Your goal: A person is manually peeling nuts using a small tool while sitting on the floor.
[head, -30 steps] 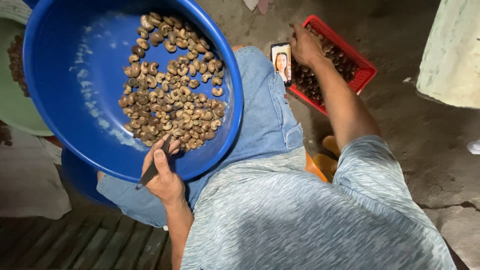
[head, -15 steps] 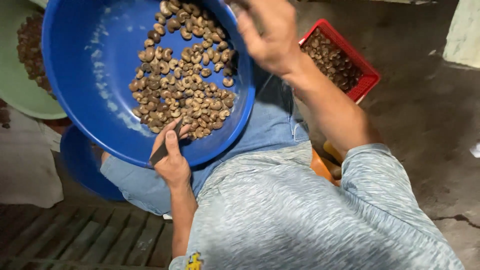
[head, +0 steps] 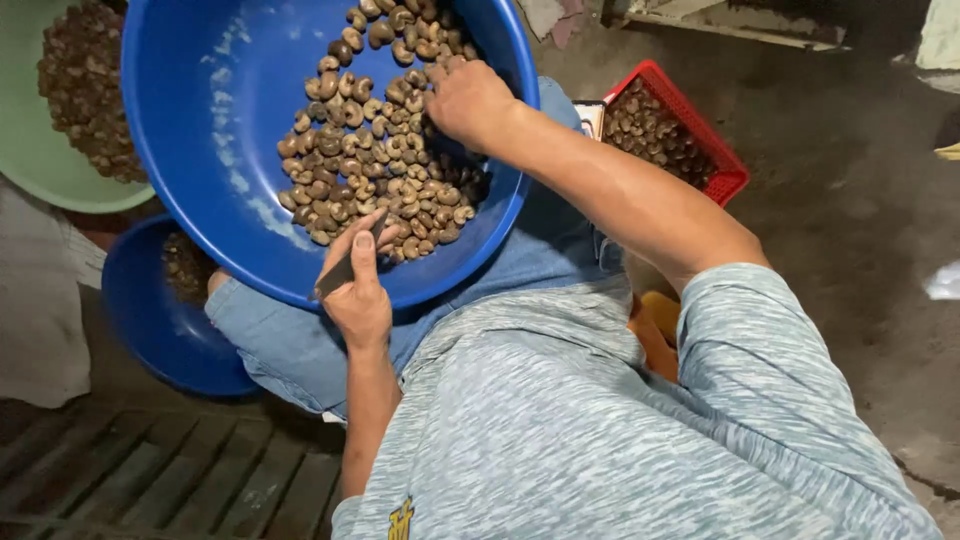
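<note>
Our left hand (head: 360, 300) pinched a dark blade (head: 345, 268) at the near rim of the blue basin (head: 200, 150) on our lap | our right hand (head: 468, 100) rested fingers curled, on the cashew nuts (head: 380, 160) inside | red basket (head: 715, 150) far right | green basin (head: 30, 160) far left

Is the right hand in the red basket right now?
No, the right hand rests among the nuts in the big blue basin, apart from the red basket.

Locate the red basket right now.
Head view, upper right: the red basket sits on the floor beyond the right hand's forearm, just right of the big blue basin, holding dark nuts.
</note>
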